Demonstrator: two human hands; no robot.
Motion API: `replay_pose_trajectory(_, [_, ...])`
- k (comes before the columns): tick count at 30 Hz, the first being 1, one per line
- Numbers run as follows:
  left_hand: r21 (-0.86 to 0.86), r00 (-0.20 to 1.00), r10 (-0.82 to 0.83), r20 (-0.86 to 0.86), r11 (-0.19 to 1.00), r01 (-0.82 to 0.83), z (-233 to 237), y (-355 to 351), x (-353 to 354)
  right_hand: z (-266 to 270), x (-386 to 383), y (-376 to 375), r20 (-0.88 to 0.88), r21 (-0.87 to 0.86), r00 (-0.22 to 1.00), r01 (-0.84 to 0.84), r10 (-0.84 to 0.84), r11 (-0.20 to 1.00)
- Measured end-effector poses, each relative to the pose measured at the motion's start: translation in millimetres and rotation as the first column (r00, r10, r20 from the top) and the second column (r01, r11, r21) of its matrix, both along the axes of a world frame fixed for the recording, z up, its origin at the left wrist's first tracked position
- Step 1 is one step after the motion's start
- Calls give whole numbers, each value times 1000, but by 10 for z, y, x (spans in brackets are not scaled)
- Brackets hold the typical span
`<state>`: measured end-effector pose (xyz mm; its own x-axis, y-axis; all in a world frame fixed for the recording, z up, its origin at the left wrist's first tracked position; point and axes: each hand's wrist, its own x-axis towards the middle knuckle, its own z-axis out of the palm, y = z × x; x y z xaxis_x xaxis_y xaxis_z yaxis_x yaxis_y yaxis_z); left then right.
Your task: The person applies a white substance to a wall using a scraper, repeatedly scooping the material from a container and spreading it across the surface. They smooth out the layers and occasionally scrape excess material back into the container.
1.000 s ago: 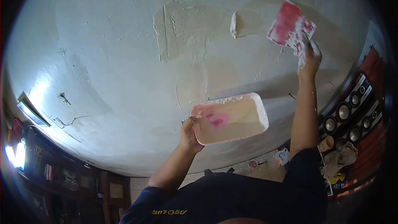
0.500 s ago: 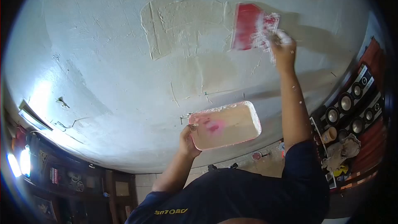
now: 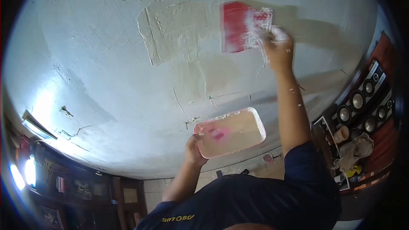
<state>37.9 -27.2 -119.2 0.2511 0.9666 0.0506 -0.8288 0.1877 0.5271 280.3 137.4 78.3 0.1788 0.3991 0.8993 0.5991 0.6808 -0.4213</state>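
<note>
My right hand (image 3: 279, 47), smeared with white putty, is wrapped round the putty-caked end of a red putty spreader (image 3: 233, 27). The spreader's straight left edge lies against the pale wall (image 3: 128, 89). To its left a wet patch of putty (image 3: 183, 27) shows raised ridges along its far side. Lower down, my left hand (image 3: 195, 151) grips the left end of a shallow rectangular tray (image 3: 260, 124), its thumb over the rim. White putty coats the tray's rim, and pink stains mark its inside. The fingers under the tray are hidden.
Nails and bits of wire stick out of the wall, one by the tray's left corner (image 3: 186, 125). Speakers (image 3: 357, 99) and a plastic cup (image 3: 341, 134) stand at right. A lit tube lamp (image 3: 30, 170) and dark shelving (image 3: 81, 187) are at lower left.
My right hand and the red spreader have moved left across the wall, over part of the putty patch. The tray in my left hand has dropped slightly in view.
</note>
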Motion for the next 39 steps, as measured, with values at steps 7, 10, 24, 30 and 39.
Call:
replay_pose_trajectory(7, [46,1000,29,-7,999,-29,-78,-79,-46,-131,711,-497,-551,199,699,-420,455,886])
replay_pose_trajectory(10, [36,999,29,19,999,-29,-153,-83,-53,-4,-139,-630,-427,105,696,-595,577,796])
replay_pose_trajectory(24, [98,999,3,40,995,-7,-261,-147,-174,-126,555,-616,-501,133,753,-419,426,898])
replay_pose_trajectory(30, [-19,999,26,-42,999,-27,-312,-104,-199,300,-1233,-752,-136,122,762,-621,633,774])
replay_pose_trajectory(39, [-27,999,-39,-30,999,38,-509,-138,-356,26,137,-94,-68,-166,997,10,-21,986])
